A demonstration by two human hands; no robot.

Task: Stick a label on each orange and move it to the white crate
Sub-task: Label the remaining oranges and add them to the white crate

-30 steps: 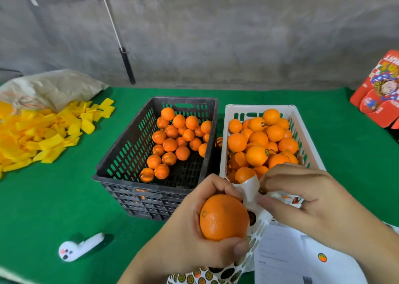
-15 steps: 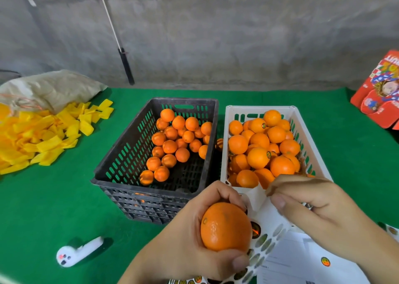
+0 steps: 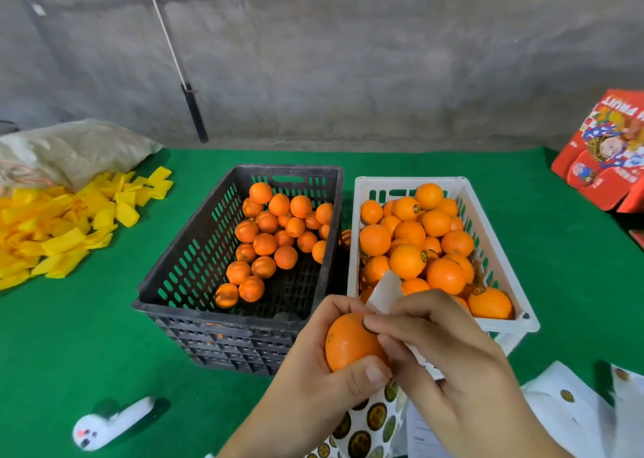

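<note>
My left hand grips an orange in front of the two crates. Fingertips of my right hand hold a small dark label against the top of that orange. A white label sheet with round stickers hangs under my left hand, and its top end sticks up behind my fingers. The black crate holds several unlabelled oranges. To its right, the white crate is piled with oranges, some showing labels.
Yellow wrappers and a brown sack lie at the left on the green cloth. A small white device lies near the front left. Red printed boxes stand at the right. White used sheets lie at the front right.
My right hand peeled a label off the sheet and brought it leftwards onto the orange. The sheet dropped lower under my left hand.
</note>
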